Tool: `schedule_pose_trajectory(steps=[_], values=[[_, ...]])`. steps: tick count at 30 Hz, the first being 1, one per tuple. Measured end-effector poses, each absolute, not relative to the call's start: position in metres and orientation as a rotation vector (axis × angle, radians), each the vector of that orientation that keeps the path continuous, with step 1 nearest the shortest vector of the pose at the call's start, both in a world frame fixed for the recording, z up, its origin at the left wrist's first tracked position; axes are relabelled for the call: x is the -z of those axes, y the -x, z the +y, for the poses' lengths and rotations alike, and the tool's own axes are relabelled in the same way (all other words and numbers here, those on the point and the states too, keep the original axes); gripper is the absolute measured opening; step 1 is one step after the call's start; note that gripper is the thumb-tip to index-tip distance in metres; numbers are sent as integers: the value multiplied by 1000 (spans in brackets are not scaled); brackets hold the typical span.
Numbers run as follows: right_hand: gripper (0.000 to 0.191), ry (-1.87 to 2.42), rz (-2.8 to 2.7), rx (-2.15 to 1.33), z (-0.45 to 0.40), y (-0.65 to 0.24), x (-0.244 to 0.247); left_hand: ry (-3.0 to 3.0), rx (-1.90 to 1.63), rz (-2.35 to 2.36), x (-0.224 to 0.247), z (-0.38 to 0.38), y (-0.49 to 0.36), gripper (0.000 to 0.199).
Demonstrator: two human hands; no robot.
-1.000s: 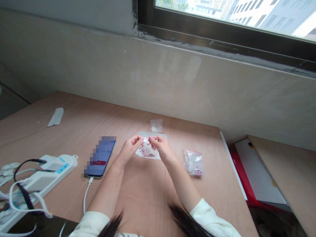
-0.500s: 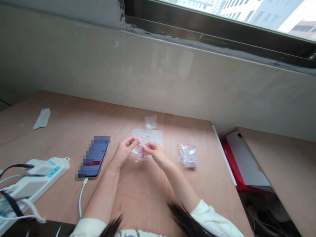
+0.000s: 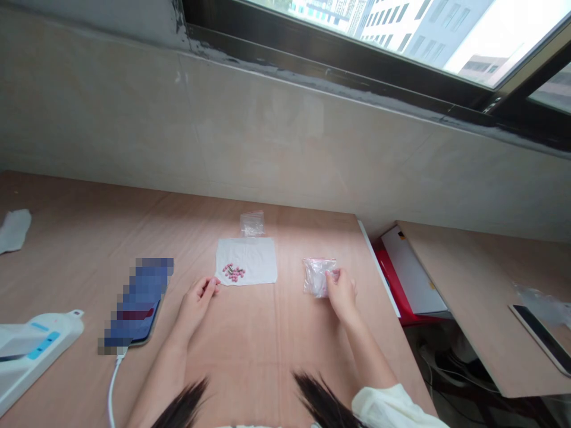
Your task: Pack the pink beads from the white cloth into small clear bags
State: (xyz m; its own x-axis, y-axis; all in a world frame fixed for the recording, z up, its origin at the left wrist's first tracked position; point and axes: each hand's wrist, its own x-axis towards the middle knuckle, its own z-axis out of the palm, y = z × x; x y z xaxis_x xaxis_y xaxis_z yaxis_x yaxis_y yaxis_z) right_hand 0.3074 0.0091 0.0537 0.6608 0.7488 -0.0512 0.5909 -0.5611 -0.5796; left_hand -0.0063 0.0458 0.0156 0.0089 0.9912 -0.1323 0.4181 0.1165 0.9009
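Observation:
Several small pink beads [image 3: 234, 273] lie in a loose cluster on the left part of a white sheet of tissue [image 3: 259, 261]. Just off the sheet's lower left corner is my left hand [image 3: 198, 303], its fingers curled and thumb closed against them; whatever is between the tips is too small to make out. My right hand [image 3: 342, 292] pinches the right side of a clear plastic zip bag [image 3: 316, 278] that lies on the table, right of the sheet. Fingers partly cover the bag, so its contents are hidden. A smaller clear zip bag [image 3: 252, 224] lies behind the sheet.
To the left are a phone [image 3: 136, 306] on a white charging cable [image 3: 111, 386], a power strip [image 3: 44, 345] and a white scrap [image 3: 15, 230]. Beyond the table's right edge stand a red folder [image 3: 388, 285] and another tabletop [image 3: 468, 261] carrying a dark flat device [image 3: 542, 339].
My hands have parted from a small zip bag held together over the sheet. Pink beads now show on the sheet, and my right hand has moved right to the zip bag. The view has turned right.

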Motion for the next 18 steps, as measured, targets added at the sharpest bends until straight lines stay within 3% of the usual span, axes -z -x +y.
schedule_pose_trajectory(steps=[5, 9, 13, 18], values=[[35, 2482, -996, -89, 8, -294, -51, -1561, -828, 1585, -16, 42, 5, 30], [32, 2337, -1018, 126, 19, -277, -57, -1620, -842, 1582, -16, 39, 5, 29], [28, 2022, -1444, -32, 61, -234, -58, -1663, -849, 1577, -18, 37, 4, 27], [37, 1923, -1829, -222, 127, -174, -47, -1680, -858, 1582, -22, 36, 5, 27]])
